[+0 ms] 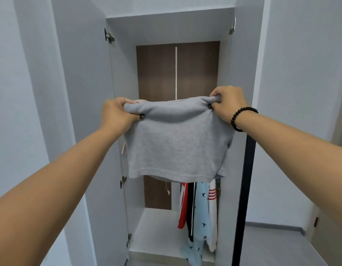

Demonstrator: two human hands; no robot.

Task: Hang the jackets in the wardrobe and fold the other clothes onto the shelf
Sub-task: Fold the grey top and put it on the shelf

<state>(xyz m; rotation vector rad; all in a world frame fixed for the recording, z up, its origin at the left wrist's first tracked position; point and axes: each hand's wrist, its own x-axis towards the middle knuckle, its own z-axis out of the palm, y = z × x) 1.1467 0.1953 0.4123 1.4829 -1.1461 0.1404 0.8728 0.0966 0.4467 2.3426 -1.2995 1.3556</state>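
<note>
Grey garment held up before the open wardrobe
My left hand (116, 114) and right hand (226, 105) each grip a top corner of the grey garment (176, 143); jackets (199, 212) hang below my right hand.

The wardrobe (172, 31) stood straight ahead with both doors swung outward, the left door (83, 93) to the left of the opening and the right door (245, 73) to the right. A folded garment (176, 143) hung in front of the opening, held up by its top edge: the left hand (116, 115) had its corner on the left, the right hand (227, 104) the corner on the right, both arms reaching forward. Behind and below the garment, inside the wardrobe toward its right side, several hanging clothes (199, 214) dropped close together to near the wardrobe floor (156, 231), which lay to their left.
</note>
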